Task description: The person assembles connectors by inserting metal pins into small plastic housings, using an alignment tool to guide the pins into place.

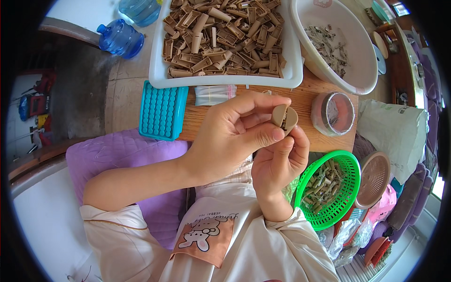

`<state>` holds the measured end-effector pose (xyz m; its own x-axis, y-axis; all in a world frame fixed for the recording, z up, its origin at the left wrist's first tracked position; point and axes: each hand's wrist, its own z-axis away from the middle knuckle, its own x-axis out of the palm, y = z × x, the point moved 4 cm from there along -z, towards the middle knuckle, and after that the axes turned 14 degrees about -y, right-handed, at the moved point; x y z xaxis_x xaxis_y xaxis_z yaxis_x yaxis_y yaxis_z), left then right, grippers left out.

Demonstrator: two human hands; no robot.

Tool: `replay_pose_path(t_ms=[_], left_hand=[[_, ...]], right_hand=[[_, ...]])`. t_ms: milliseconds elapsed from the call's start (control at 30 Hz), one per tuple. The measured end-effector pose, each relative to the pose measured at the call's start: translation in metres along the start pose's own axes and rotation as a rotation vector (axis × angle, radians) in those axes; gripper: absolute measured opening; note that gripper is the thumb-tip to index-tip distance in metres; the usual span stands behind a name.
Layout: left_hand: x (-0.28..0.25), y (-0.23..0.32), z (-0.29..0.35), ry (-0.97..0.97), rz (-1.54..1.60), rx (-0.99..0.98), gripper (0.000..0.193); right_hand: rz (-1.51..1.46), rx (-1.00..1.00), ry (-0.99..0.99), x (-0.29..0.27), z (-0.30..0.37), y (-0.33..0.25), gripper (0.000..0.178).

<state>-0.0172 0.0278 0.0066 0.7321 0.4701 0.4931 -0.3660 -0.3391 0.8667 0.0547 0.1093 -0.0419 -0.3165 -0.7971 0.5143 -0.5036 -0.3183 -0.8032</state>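
Observation:
Over the wooden table's near edge, both hands are closed round a tan two-part cylinder (291, 118), its round end facing up. A dark gap with small parts inside runs between its two halves. My left hand (232, 129) pinches it from the left between thumb and fingers. From below and to the right, my right hand (278, 170) grips the lower part, most of which the fingers hide. Beyond them, a white tray (156, 70) is heaped with loose tan half-cylinder shells (225, 33).
On the wooden table (202, 123) are a teal tray with round cells (162, 110), clear plastic bags (213, 95) and a round tub (332, 114). A cream basin (361, 51) holds small parts. To the right stands a green basket (348, 199) of tan cylinders. Blue water bottles (121, 40) stand far left.

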Motion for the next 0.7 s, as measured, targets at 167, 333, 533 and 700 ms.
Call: replay_pose_path(t_ms=[167,333,533,700], left_hand=[[0.0,-0.006,0.003,0.054,0.038,-0.037,0.039],[-0.002,-0.011,0.001,0.058,0.104,-0.086,0.038],[-0.003,-0.006,0.003,0.063,0.001,-0.125,0.036],[-0.009,0.002,0.0,0.134,-0.21,-0.107,0.036]], right_hand=[[-0.023,-0.049,-0.016,0.001,0.004,0.001,0.021],[-0.109,0.055,0.037,0.0,0.003,-0.003,0.021],[0.008,0.16,0.02,-0.009,-0.001,-0.006,0.017],[0.313,0.021,0.044,-0.015,-0.001,-0.01,0.019]])
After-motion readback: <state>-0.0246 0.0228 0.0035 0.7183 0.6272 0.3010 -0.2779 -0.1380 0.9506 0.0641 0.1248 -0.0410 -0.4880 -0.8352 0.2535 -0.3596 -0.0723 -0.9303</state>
